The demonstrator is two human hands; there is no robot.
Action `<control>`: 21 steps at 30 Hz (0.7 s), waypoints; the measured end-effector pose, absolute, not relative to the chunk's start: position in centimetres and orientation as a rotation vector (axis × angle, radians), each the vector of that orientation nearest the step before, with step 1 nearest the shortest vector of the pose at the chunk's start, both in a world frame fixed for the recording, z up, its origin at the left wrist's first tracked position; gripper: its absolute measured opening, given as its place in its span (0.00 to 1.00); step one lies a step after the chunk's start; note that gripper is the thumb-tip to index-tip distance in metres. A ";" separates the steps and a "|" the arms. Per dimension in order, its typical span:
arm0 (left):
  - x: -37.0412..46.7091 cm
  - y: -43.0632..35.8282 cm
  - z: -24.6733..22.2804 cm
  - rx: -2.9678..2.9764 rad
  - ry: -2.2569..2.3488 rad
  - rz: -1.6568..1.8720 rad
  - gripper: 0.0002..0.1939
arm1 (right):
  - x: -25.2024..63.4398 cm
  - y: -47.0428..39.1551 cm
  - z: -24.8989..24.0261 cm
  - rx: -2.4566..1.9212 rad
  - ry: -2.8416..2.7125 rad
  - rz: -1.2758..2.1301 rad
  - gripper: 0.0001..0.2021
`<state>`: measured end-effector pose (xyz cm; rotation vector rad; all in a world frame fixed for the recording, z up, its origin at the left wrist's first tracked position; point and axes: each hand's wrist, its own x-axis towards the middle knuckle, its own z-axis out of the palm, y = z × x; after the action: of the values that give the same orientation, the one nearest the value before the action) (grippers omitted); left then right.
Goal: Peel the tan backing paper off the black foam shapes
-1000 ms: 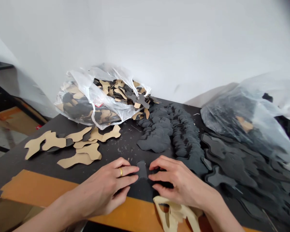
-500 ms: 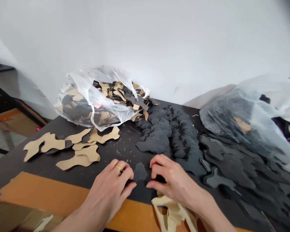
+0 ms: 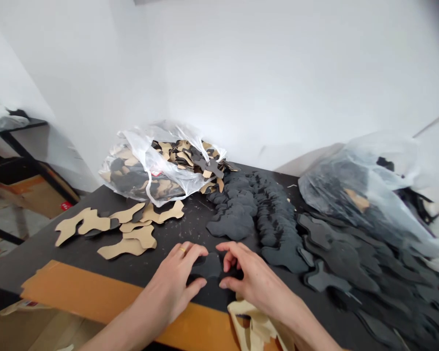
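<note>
Both hands meet on one black cut-out piece [image 3: 207,265] lying on the black tabletop [image 3: 76,251] near its front edge. My left hand [image 3: 173,285], with a ring on one finger, grips the piece's left side between thumb and fingers. My right hand [image 3: 250,280] pinches its right side. Just behind the hands lies a row of stacked black pieces [image 3: 241,209]. A pale tan cut-out [image 3: 252,324] sits under my right wrist at the table's front.
Loose tan pieces [image 3: 128,229] lie at the left. A clear bag of tan and black pieces [image 3: 151,163] stands at the back, another bag of black pieces [image 3: 358,195] at the right above a spread of black shapes [image 3: 351,263]. An orange strip [image 3: 80,295] edges the table front.
The fingers of both hands have curled in and closed on the black piece, which now looks lifted at its edges. The camera has tilted up and shifted a little left.
</note>
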<state>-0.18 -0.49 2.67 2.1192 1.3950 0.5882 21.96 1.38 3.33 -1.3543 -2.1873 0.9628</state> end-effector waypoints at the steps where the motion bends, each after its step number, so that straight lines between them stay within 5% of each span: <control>1: -0.2 -0.4 2.8 2.122 1.403 0.575 0.20 | 21.9 1.3 3.4 -1.351 -2.181 0.963 0.34; 8: 0.1 -0.1 3.5 1.982 1.391 0.526 0.23 | 21.6 1.2 3.8 -1.281 -2.156 0.954 0.38; 15: -0.5 -0.2 3.2 1.962 1.355 0.501 0.28 | 21.8 1.6 4.6 -1.181 -2.179 0.951 0.11; 21: -0.8 0.7 3.8 1.954 1.166 0.524 0.25 | 22.2 1.4 6.9 -1.134 -2.173 0.906 0.09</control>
<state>-0.78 0.66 3.83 1.9538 1.1659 0.5240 22.19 1.42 6.90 -1.1343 -2.1725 0.9064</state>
